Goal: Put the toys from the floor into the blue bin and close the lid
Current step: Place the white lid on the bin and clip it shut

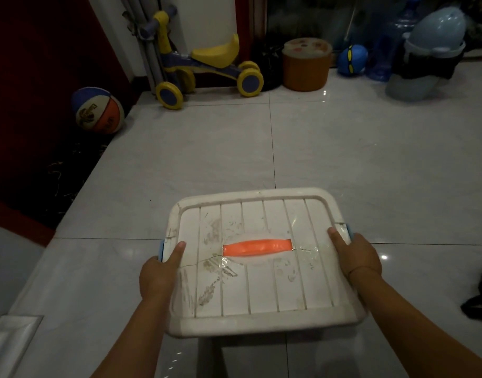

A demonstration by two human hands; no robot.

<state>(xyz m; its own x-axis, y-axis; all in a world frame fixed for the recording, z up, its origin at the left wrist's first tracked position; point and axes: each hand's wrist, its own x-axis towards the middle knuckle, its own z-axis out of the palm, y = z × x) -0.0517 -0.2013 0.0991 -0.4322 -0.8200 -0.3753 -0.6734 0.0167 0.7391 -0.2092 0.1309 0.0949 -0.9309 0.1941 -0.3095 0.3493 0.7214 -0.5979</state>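
A white ribbed lid [261,290] with an orange handle [257,248] covers the bin, whose body is hidden except for small blue latches at the left side [161,248] and the right side [349,231]. The lid is cracked and taped across its middle. My left hand [158,271] grips the bin's left side, thumb on the lid. Gripping the right side the same way is my right hand [357,256]. No loose toys lie on the floor right around the bin.
Along the far wall stand a yellow and blue ride-on toy [207,66], an orange tub [306,65], a blue ball [353,60] and a pale blue helmet-like thing [436,36]. A basketball [98,110] rests on the dark floor at left. A black object [480,293] sits at right.
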